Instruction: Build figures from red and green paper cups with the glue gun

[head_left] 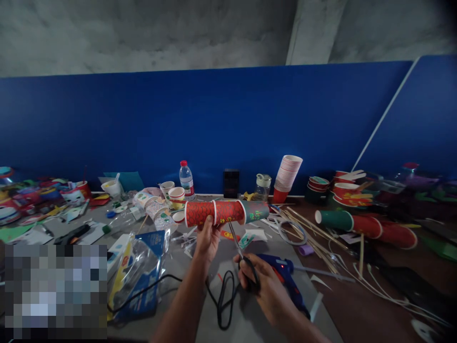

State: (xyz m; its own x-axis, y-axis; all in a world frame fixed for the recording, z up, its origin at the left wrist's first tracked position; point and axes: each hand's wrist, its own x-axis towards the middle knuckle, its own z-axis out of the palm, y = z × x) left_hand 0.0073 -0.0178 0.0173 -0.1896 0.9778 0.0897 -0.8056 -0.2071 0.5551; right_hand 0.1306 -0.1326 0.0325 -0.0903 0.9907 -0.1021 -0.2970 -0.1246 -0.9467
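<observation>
A row of joined paper cups, two red ones and a green one at the right end, lies sideways in the air. My left hand is closed on it from below, near the middle of the red part. With my right hand I hold black-handled scissors, whose blades point up and touch or nearly touch the underside of the red cups. A blue glue gun with a lit red light lies beside my right hand, and a black cable loops on the table between my forearms.
At the back stand a water bottle, a glass jar and a tall cup stack. Another joined cup row and thin sticks are on the right. Blue-yellow packaging and craft scraps cover the left.
</observation>
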